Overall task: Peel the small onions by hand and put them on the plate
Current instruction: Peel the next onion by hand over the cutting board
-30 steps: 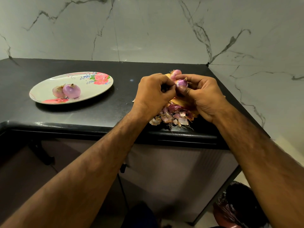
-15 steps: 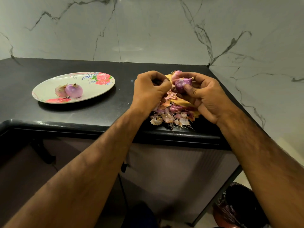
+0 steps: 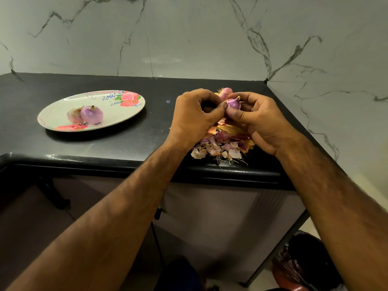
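Black counter (image 3: 126, 143) under marbled wall | small purple onion (image 3: 233, 103), glossy, pointed tip up, is gripped by curled fingers of right hand (image 3: 262, 122) above peel pile (image 3: 220, 148) | its side is pinched by left hand (image 3: 195, 118) | two peeled onions (image 3: 91, 114) are laid on floral plate (image 3: 60, 106), well apart

Counting from my end: one floral plate (image 3: 126, 114) with two peeled onions on it, the purple onion (image 3: 91, 114) and the paler onion (image 3: 74, 115). Right of the plate I get one held onion (image 3: 233, 103), one unpeeled onion (image 3: 225, 92) just behind it, one heap of skins (image 3: 220, 148), plus two hands, left hand (image 3: 195, 116) and right hand (image 3: 262, 122).
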